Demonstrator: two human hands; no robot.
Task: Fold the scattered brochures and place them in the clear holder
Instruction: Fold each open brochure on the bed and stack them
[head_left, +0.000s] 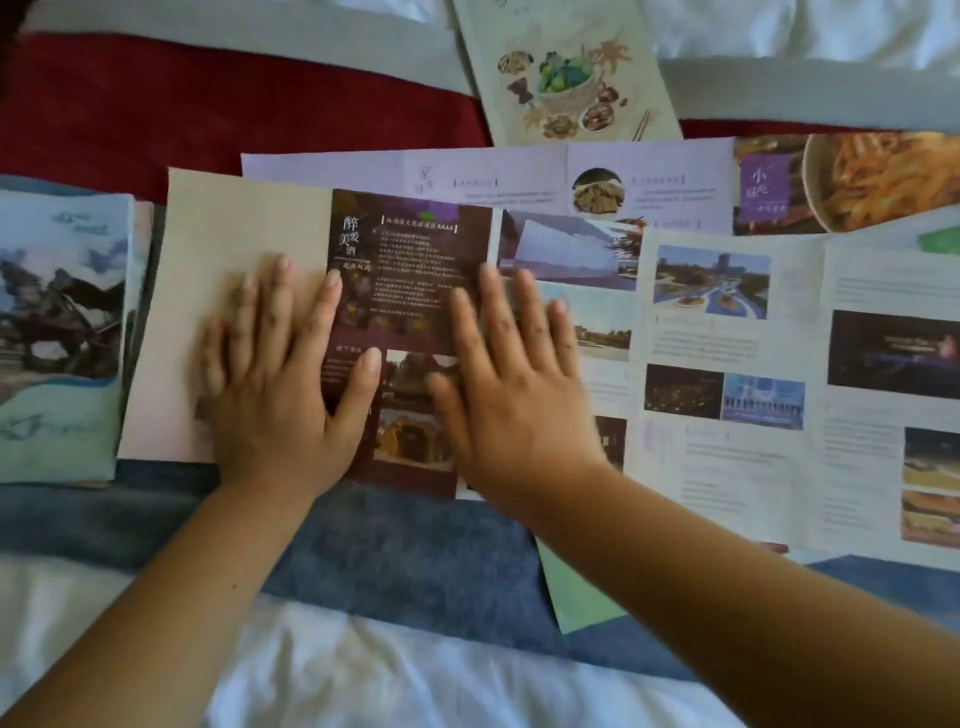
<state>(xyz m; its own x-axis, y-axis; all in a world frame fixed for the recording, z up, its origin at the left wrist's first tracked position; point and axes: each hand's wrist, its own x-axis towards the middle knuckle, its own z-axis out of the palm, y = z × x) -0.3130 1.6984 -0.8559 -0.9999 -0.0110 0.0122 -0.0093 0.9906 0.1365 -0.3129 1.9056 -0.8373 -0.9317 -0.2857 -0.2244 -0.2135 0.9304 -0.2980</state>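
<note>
A brochure with a dark maroon panel (415, 270) and a plain beige panel lies partly folded in the middle. My left hand (283, 384) lies flat, fingers spread, across the line between the beige and maroon panels. My right hand (511, 374) presses flat on the maroon panel's right edge. Neither hand grips anything. A folded brochure with a horse picture (60, 332) lies at the left. An unfolded white brochure with photos (779, 384) lies at the right. The clear holder is not in view.
A lilac unfolded brochure (519, 182) lies behind, with a food photo panel (857, 182) at its right. A cream brochure showing dishes (566, 73) lies at the top. A green sheet (571, 592) pokes out below. Under them are red cloth (208, 109), blue cloth (389, 545) and white bedding (363, 675).
</note>
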